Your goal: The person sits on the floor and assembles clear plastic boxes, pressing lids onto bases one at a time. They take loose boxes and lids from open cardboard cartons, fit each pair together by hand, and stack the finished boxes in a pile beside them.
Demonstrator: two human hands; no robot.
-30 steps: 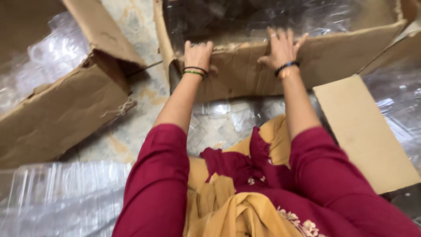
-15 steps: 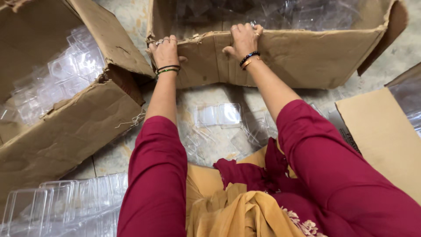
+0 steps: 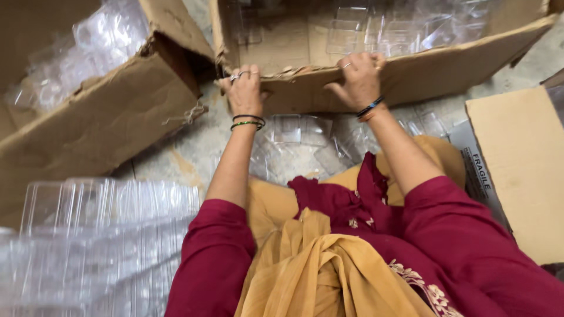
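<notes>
A large brown cardboard box stands in front of me, holding several clear plastic containers. My left hand grips the box's near wall by the left corner, fingers hooked over the torn rim. My right hand clamps the same rim further right, thumb on the outside. Both wrists wear bangles. My maroon sleeves and mustard scarf fill the lower part of the view.
A second cardboard box with clear plastic trays inside sits at the left. A stack of clear plastic containers lies at lower left. Loose clear trays rest on the stone floor between my arms. A flat cardboard sheet lies at right.
The box I hold has come nearer and lower in view, so its inside now shows. Both hands stay clamped on its near rim. The left box and the tray stack have come into view.
</notes>
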